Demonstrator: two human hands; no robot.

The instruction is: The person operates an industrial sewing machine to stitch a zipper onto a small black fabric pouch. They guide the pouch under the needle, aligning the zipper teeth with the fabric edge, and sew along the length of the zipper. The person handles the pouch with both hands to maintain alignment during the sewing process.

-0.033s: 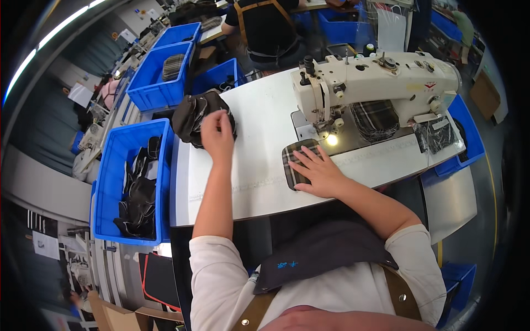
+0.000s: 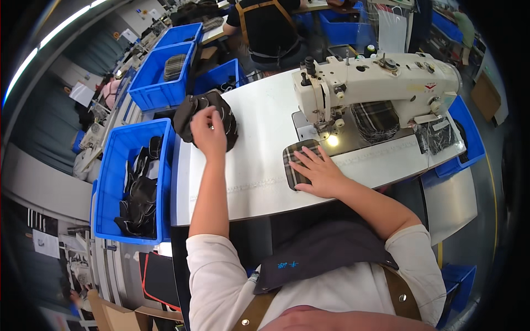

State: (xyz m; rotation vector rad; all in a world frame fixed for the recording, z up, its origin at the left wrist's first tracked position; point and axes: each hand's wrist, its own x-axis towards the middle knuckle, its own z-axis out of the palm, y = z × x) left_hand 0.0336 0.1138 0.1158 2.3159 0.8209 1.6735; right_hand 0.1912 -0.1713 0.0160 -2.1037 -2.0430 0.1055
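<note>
The left hand [image 2: 208, 131] is out at the far left of the white counter [image 2: 259, 165], its grip pinched on the top piece of the dark stack of cut fabric pieces [image 2: 190, 113], just beside the blue plastic bin [image 2: 113, 165]. The right hand [image 2: 320, 172] lies open and flat on the plaid fabric piece [image 2: 295, 163], which sits just short of the cream sewing machine's [image 2: 381, 83] needle, long axis running toward it. How many pieces the left fingers hold is hard to make out.

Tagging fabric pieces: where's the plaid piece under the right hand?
Head view, centre-right: the plaid piece lies flat on the white table, under the right hand, just in front of the sewing machine needle.
</note>
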